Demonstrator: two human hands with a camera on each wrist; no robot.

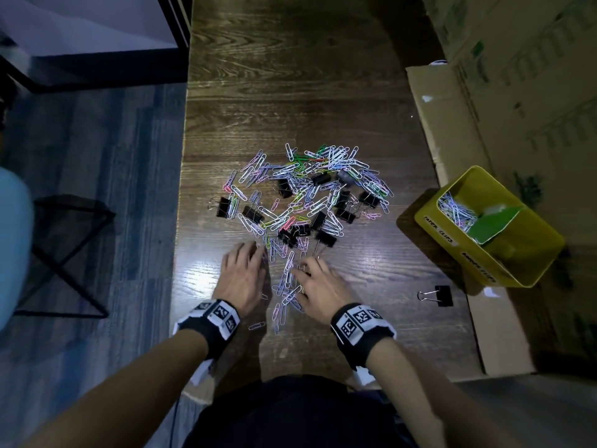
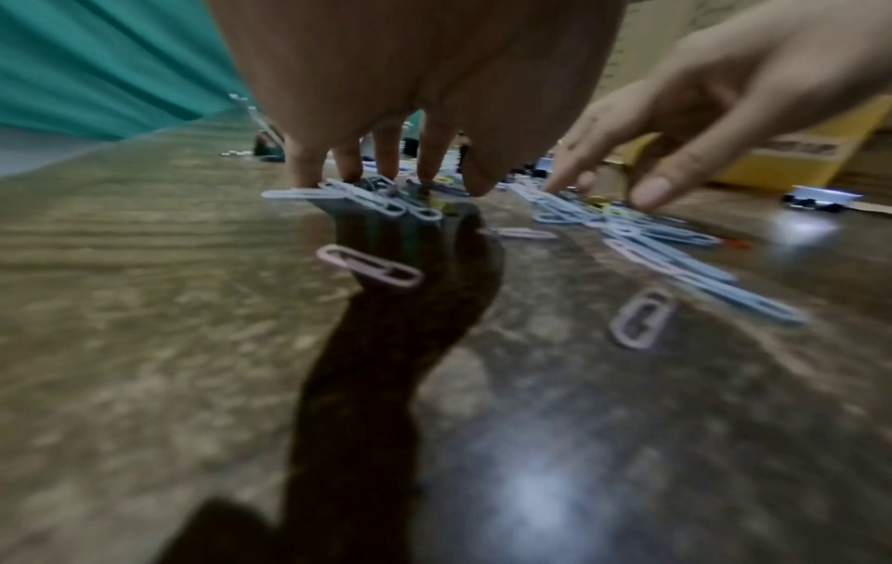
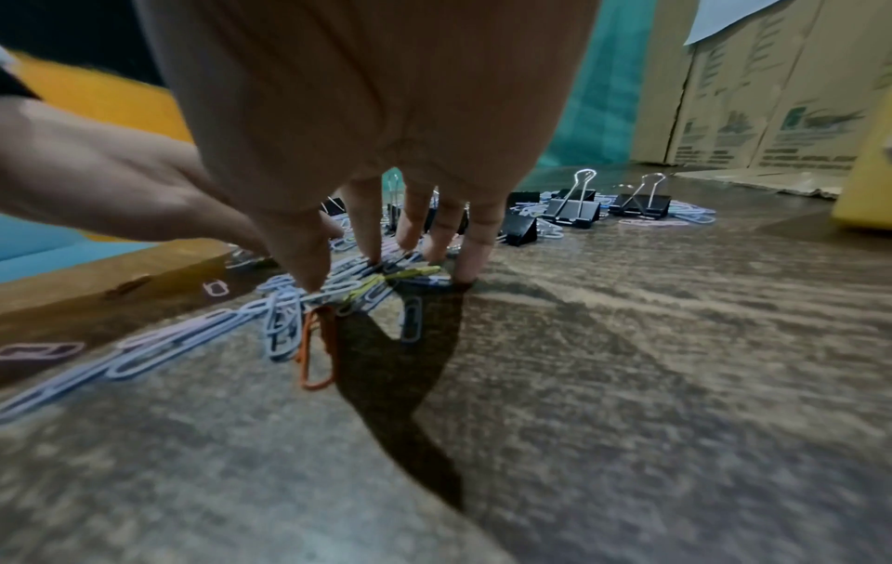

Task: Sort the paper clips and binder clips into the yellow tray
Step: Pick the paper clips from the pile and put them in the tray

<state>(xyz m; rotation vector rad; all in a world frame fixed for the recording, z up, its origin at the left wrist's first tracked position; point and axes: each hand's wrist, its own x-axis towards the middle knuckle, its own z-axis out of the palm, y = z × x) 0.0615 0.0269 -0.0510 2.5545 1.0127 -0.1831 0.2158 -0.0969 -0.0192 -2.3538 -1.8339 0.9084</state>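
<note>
A heap of coloured paper clips [image 1: 323, 176] mixed with black binder clips [image 1: 284, 186] lies mid-table. A strand of paper clips [image 1: 287, 286] trails toward me between my hands. My left hand [image 1: 255, 257] touches clips [image 2: 371, 194] with straight fingertips at the heap's near left edge. My right hand [image 1: 305, 276] presses its fingertips [image 3: 475, 267] and thumb on blue, yellow and orange clips [image 3: 318, 316]. Neither hand grips anything. The yellow tray [image 1: 468, 253] sits at the right, with paper clips [image 1: 455, 211] in its far compartment. One binder clip [image 1: 439, 295] lies alone near it.
A green divider [image 1: 494, 224] splits the tray, which rests on flattened cardboard [image 1: 452, 130]. Cardboard boxes [image 1: 523, 76] stand along the right. The table's left edge [image 1: 181, 189] drops to blue floor, where a black stool frame [image 1: 64, 253] stands.
</note>
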